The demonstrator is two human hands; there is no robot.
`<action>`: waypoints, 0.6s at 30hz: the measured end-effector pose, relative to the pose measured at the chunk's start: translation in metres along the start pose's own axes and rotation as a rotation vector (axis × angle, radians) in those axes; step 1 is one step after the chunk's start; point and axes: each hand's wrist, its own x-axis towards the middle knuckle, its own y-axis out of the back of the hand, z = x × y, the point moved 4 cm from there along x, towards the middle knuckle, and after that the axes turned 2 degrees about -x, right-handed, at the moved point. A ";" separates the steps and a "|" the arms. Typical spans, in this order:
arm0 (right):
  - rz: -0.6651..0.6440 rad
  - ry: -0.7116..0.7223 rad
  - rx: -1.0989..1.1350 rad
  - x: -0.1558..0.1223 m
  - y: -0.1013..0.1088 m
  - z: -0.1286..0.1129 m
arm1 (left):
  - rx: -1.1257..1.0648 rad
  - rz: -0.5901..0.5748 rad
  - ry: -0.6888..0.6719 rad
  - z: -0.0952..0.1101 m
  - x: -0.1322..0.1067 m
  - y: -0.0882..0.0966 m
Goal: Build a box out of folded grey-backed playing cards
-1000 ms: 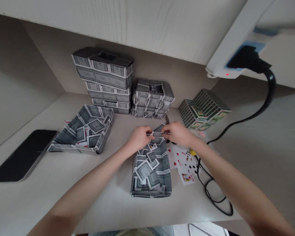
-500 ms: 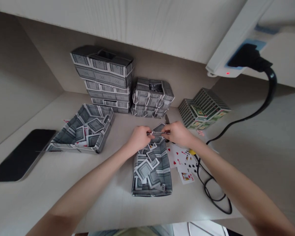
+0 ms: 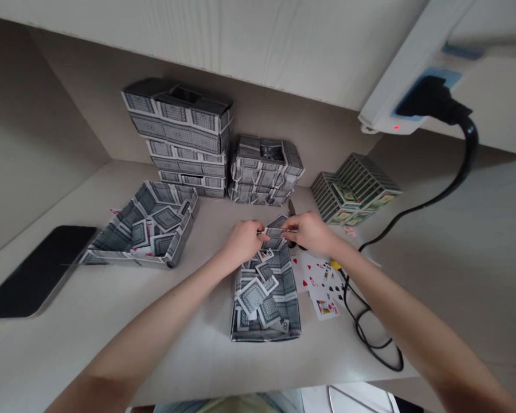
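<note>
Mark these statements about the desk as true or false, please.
1. The left hand and the right hand both pinch a small folded grey-patterned card strip at the far end of an open rectangular box built from grey-backed playing cards. True.
2. The flat black phone lies right of that box. False: it lies far to the left.
3. Loose face-up white playing cards lie on the pale desk right of the box. True.
4. The taller stack of closed card boxes stands right of the lower stack. False: the taller stack is on the left.
5. A black plug sits in the white power strip. True.
</note>
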 end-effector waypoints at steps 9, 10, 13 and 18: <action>0.038 -0.045 0.018 -0.004 -0.006 0.004 | 0.036 -0.023 -0.069 0.000 0.001 -0.001; 0.040 -0.049 0.031 -0.005 -0.008 0.005 | 0.034 -0.023 -0.067 0.000 0.001 0.000; 0.036 -0.061 0.040 -0.005 -0.012 0.008 | 0.020 -0.024 -0.063 0.000 0.001 0.000; 0.054 -0.012 0.046 -0.005 -0.011 -0.004 | -0.016 -0.012 -0.092 0.000 0.002 0.001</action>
